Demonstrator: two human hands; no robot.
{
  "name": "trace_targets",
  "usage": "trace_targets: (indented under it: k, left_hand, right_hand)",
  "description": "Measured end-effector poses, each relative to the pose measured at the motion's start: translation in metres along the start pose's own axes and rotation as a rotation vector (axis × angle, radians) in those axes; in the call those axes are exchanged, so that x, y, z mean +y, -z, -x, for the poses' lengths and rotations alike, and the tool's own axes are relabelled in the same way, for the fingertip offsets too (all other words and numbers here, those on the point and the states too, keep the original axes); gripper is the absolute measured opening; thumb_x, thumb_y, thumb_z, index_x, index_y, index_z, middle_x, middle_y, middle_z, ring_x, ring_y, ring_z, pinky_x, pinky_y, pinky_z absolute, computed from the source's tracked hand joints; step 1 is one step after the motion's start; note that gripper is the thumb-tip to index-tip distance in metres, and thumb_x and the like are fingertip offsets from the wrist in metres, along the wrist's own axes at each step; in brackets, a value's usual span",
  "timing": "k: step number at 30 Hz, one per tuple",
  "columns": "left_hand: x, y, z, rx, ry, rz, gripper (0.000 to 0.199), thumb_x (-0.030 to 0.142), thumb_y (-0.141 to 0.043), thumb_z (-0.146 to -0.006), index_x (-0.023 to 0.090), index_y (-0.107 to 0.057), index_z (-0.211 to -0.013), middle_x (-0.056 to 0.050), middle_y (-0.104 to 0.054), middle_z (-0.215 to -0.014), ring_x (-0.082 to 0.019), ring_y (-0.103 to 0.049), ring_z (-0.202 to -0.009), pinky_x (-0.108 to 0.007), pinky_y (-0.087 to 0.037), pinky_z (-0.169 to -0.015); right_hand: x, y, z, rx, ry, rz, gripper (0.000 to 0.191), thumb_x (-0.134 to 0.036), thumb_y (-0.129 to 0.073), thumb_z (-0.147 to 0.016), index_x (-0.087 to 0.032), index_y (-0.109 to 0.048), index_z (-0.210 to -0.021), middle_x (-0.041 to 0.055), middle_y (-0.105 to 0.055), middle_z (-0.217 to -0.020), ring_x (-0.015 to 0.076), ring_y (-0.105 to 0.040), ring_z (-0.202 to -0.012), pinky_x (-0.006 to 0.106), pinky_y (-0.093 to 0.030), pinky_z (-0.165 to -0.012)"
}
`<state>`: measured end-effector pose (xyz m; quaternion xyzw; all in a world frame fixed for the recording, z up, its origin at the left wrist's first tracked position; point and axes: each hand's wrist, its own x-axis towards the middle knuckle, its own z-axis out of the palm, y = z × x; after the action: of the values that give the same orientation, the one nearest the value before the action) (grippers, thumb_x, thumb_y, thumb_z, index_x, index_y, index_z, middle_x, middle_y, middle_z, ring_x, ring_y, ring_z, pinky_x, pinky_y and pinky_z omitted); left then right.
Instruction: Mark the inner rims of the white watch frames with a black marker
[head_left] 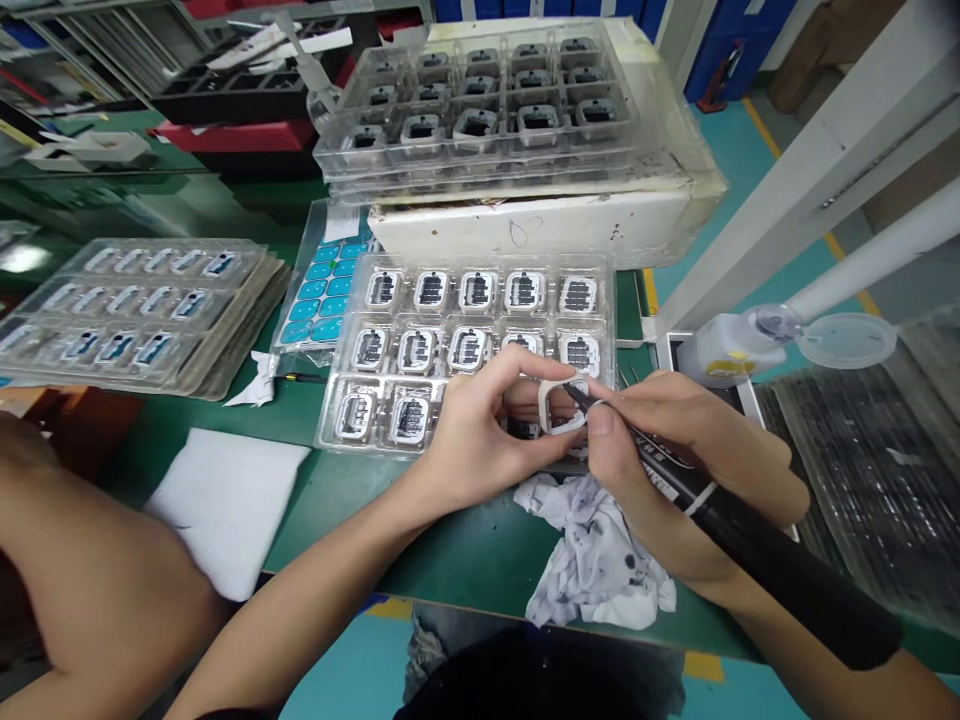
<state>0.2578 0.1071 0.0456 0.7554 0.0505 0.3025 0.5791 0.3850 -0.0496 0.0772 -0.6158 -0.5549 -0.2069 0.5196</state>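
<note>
My left hand (487, 430) pinches a small square white frame with rounded corners (549, 408) between thumb and fingers. In my right hand (675, 460) is a thick black marker pen (720, 520), its tip touching or very near the frame's inner upper edge. Both hands are above the front right of a clear plastic tray (328, 425), whose pockets hold similar square white parts with dark marks. My hands hide some of the pockets. Just below them lies a crumpled white cloth (600, 560) with black ink stains.
Behind the tray, a stack of clear trays (480, 130) rests on a white box (525, 225). More stacked trays (150, 310) stand at left, near blue stickers (326, 290) and a folded white cloth (225, 500). A plastic bottle (727, 345) stands at right. Another person's arm (90, 560) is at lower left.
</note>
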Motion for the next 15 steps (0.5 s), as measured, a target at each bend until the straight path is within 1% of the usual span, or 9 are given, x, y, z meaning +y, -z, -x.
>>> trace_targets:
  k: [2, 5, 8, 10, 12, 15]
  left_hand:
    - [-0.0010, 0.0004, 0.0005, -0.001, -0.031, -0.033, 0.038, 0.021, -0.097, -0.095, 0.022, -0.074, -0.125, -0.002, -0.089, -0.095, -0.015, -0.085, -0.075, -0.023, -0.073, -0.071]
    - [-0.0016, 0.0013, 0.0010, -0.003, -0.062, -0.089, 0.037, 0.023, -0.096, -0.097, 0.022, -0.074, -0.127, -0.002, -0.088, -0.093, -0.015, -0.084, -0.073, -0.023, -0.071, -0.067]
    - [-0.0011, 0.0017, 0.0016, -0.001, -0.102, -0.157, 0.036, 0.020, -0.092, -0.099, 0.022, -0.074, -0.129, 0.000, -0.085, -0.089, -0.014, -0.081, -0.070, -0.023, -0.069, -0.065]
    - [-0.0002, 0.0016, 0.0021, 0.004, -0.131, -0.195, 0.035, 0.018, -0.090, -0.099, 0.022, -0.073, -0.129, 0.001, -0.083, -0.086, -0.013, -0.080, -0.069, -0.023, -0.068, -0.065]
    - [0.0008, 0.0014, 0.0025, 0.014, -0.162, -0.215, 0.035, 0.017, -0.090, -0.099, 0.022, -0.073, -0.129, 0.003, -0.082, -0.085, -0.012, -0.079, -0.068, -0.022, -0.067, -0.065]
    - [0.0020, 0.0015, 0.0027, 0.016, -0.170, -0.216, 0.037, 0.013, -0.089, -0.097, 0.022, -0.074, -0.129, 0.003, -0.083, -0.087, -0.011, -0.080, -0.069, -0.020, -0.067, -0.066]
  right_hand:
    - [-0.0004, -0.0014, -0.0011, 0.014, 0.008, -0.022, 0.029, -0.004, -0.086, -0.096, -0.029, -0.078, -0.107, -0.0004, -0.086, -0.088, 0.0232, -0.084, -0.069, 0.036, -0.071, -0.059]
    - [-0.0004, -0.0019, -0.0016, 0.007, 0.023, -0.040, 0.029, -0.002, -0.087, -0.096, -0.025, -0.077, -0.109, 0.0026, -0.086, -0.088, 0.0234, -0.085, -0.071, 0.035, -0.071, -0.062]
    - [0.0010, -0.0016, -0.0007, 0.010, 0.027, -0.054, 0.026, -0.003, -0.087, -0.097, -0.025, -0.078, -0.107, 0.0018, -0.086, -0.088, 0.0231, -0.084, -0.071, 0.035, -0.070, -0.061]
    - [0.0026, -0.0020, -0.0004, 0.005, 0.016, -0.066, 0.027, -0.002, -0.086, -0.097, -0.026, -0.078, -0.107, 0.0010, -0.086, -0.089, 0.0231, -0.084, -0.071, 0.035, -0.070, -0.060]
    - [0.0041, -0.0030, -0.0010, 0.003, 0.036, -0.084, 0.029, 0.000, -0.085, -0.096, -0.026, -0.078, -0.107, 0.0005, -0.085, -0.089, 0.0231, -0.085, -0.073, 0.036, -0.070, -0.061]
    - [0.0040, -0.0039, -0.0026, 0.002, 0.031, -0.114, 0.029, 0.001, -0.084, -0.097, -0.026, -0.075, -0.103, 0.0001, -0.083, -0.087, 0.0200, -0.082, -0.070, 0.032, -0.067, -0.059]
